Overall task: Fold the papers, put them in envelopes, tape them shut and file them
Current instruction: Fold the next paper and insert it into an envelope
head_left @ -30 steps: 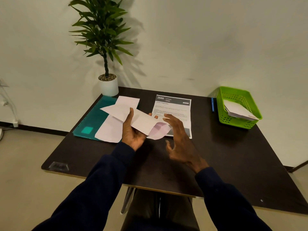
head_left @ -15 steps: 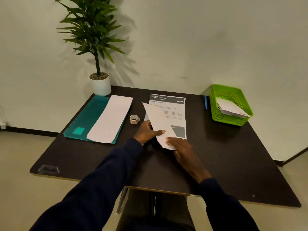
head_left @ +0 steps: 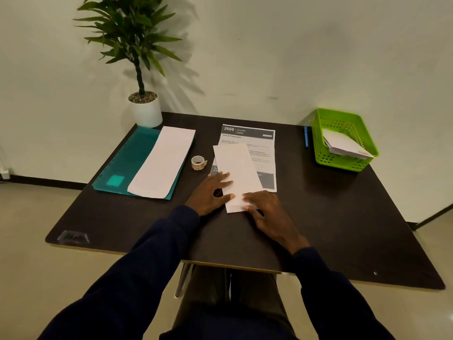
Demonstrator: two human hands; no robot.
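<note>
Head view: long white envelope (head_left: 239,173) askew on printed sheet (head_left: 260,143); left grip (head_left: 208,192), right grip (head_left: 267,212) flat, pressing it.

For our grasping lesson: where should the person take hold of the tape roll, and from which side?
Pinch the tape roll across its outer band from above: it seems to lie flat, hole up, with bare table on both sides. The left hand is nearest.

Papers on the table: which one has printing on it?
The printed sheet headed 2666 KITCHEN, at the back centre. The white piece under the left hand and right hand, overlapping it, and the long piece on the teal folder show blank faces.
</note>
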